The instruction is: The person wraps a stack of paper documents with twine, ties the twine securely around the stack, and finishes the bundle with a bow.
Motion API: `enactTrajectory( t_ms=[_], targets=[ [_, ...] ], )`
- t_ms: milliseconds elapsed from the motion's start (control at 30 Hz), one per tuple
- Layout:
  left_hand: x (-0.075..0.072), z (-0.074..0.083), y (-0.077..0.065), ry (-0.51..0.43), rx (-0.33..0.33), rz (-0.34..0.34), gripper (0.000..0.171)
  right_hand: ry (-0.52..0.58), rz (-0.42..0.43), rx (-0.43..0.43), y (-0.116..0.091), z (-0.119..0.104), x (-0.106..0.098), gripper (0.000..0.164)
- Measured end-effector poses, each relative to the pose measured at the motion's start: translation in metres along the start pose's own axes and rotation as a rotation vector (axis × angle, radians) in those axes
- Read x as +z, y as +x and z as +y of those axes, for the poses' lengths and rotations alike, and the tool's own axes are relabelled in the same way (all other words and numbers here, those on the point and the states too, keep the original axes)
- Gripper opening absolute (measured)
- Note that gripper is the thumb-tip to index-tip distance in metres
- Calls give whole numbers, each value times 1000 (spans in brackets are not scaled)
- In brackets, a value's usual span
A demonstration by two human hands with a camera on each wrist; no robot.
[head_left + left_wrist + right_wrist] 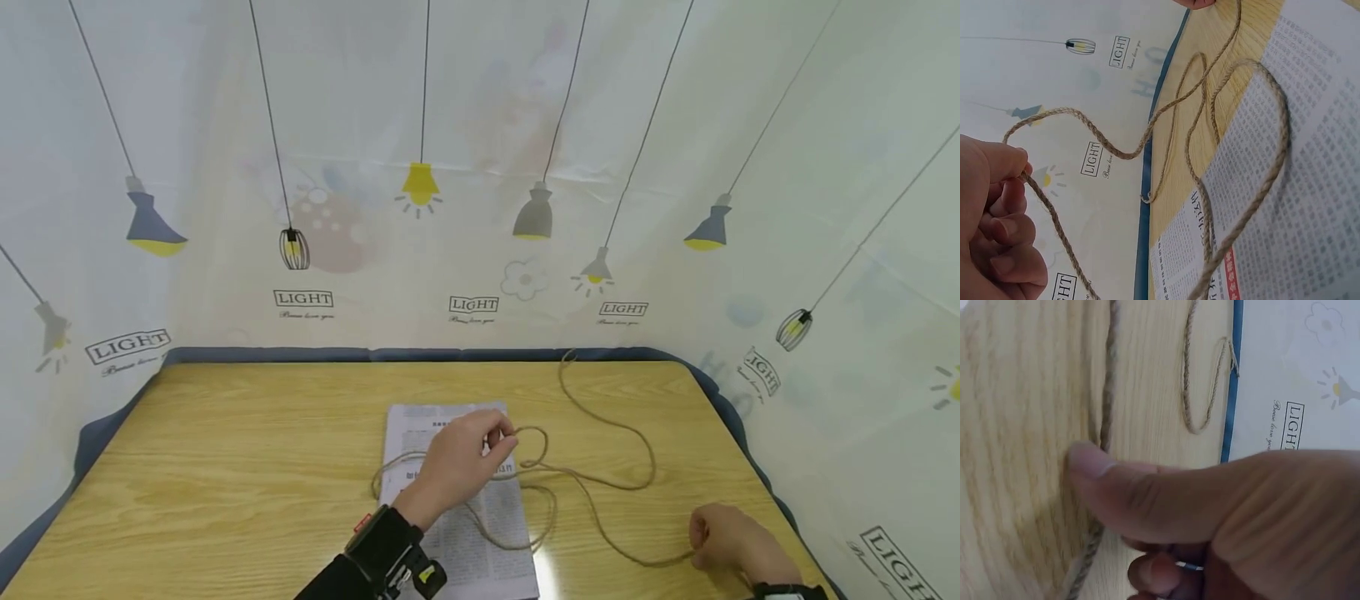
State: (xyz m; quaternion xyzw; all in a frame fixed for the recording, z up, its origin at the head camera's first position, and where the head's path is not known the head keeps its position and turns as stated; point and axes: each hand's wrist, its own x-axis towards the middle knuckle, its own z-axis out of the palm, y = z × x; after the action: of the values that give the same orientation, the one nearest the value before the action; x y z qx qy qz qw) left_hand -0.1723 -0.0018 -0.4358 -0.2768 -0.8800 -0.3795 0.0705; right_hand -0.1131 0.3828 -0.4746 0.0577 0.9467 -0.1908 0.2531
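My left hand (461, 458) pinches the twine (1284, 131) between thumb and fingers above the newspaper (487, 546); my right hand (733, 540), well apart, grips another stretch near the desk's (262, 467) right edge. Loose loops cross paper and desk.

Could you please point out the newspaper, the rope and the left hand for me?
Newspaper (497, 512): head view, on its printed top page.
Rope (1285, 128): left wrist view, on the curve of a loop over the newspaper.
Left hand (459, 454): head view, on the back of the hand.

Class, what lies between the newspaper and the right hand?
Twine curves across the wooden tabletop to the right hand; the head view shows this.
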Motion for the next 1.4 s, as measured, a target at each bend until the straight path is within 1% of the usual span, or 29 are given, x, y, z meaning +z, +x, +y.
enactTrajectory(
  t_ms=[133,233,300,433,500,567,633,733,800,867,933,1000,1100,1200,1233,1300,1400],
  targets=[
    [-1,-2,-1,-9,7,-4,6,-3,64,-33,3,-5,2,17],
    [-1,-2,-2,-29,1,-27,5,-34,150,-79,5,-10,1,17],
    [-2,-2,-3,-45,-8,-47,5,-59,224,-123,5,-16,-1,18],
    [-3,-1,-5,-70,-15,-70,5,-65,386,-220,3,-33,-11,16],
    [-3,-1,-6,-73,-9,-75,5,-61,465,-258,2,-45,-15,13],
    [-2,-1,-7,-78,-5,-82,4,-58,552,-292,2,-57,-19,14],
    [0,-2,-8,-87,-6,-93,4,-57,672,-344,3,-69,-20,13],
    [2,-2,-10,-100,-5,-115,5,-56,878,-454,4,-86,-19,5],
    [4,-3,-11,-110,-2,-126,6,-50,989,-517,5,-95,-18,16],
    [7,-4,-13,-112,5,-138,7,-32,1042,-553,7,-103,-18,26],
    [8,-5,-14,-118,9,-143,7,-2,1031,-548,9,-109,-17,34],
    [10,-6,-15,-122,10,-149,7,30,984,-515,10,-114,-17,37],
    [11,-6,-17,-138,9,-162,7,65,896,-440,12,-119,-16,30],
    [14,-4,-18,-149,12,-183,7,95,836,-388,13,-122,-18,20],
    [16,-3,-18,-152,12,-191,8,116,808,-369,13,-123,-20,19],
    [19,0,-19,-157,21,-208,9,168,741,-323,14,-126,-24,21],
    [25,5,-18,-155,29,-235,11,289,609,-227,15,-134,-33,30]
  ],
)
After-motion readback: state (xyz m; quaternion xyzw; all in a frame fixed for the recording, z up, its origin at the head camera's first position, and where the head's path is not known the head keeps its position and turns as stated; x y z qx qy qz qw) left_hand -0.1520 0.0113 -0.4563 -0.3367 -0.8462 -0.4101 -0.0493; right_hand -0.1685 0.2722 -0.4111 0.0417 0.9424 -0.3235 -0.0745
